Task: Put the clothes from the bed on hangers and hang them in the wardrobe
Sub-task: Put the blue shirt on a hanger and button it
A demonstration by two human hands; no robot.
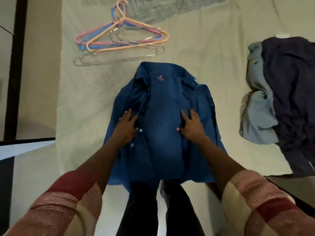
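Both arms reach forward; the left hand (127,126) and right hand (191,124) lie flat, fingers spread, apparently pressing the blue shirt (163,120) on the bed (196,53), gripping nothing.

A home bedroom: sheeted bed (196,48) with hangers (119,36) and piled clothes (281,99).

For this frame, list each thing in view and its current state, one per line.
Blue shirt: spread on the bed, unbuttoned, not on a hanger.
Hangers: piled on the bed, unused.
Clothes pile: heaped at the bed's right side.
Left hand: flat on the shirt.
Right hand: flat on the shirt.
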